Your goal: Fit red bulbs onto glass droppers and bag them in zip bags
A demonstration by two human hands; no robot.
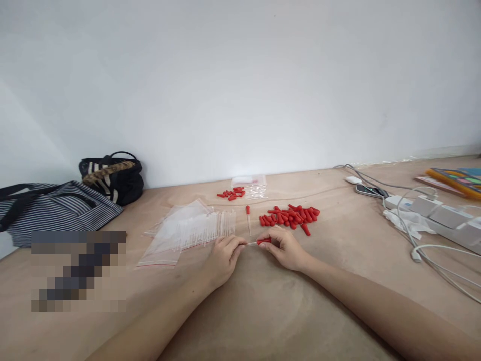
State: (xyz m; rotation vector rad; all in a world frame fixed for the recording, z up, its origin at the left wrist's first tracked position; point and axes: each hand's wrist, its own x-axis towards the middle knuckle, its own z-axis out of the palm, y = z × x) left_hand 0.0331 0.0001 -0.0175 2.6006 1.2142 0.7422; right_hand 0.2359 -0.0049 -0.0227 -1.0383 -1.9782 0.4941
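Observation:
My left hand (227, 253) pinches a thin clear dropper tube (251, 243), its far part hidden by the fingers. Between the fingers of my right hand (283, 246) is a red rubber bulb (263, 240), in line with the tube and meeting its end; how far the tube goes inside is hidden. Just beyond my hands lies a dropper (248, 220) with a red bulb on it. A pile of red bulbs (293, 216) lies behind my right hand. Many clear tubes (210, 228) lie in a row beyond my left hand, on clear zip bags (161, 250).
Farther back are more red bulbs (232, 194), clear tubes (256, 191) and a small bag (242, 181). At left stand a striped bag (60, 210) and a black bag (130, 183). Power strips (443, 213) and white cables (432, 250) spread at right. A blurred patch covers something at front left.

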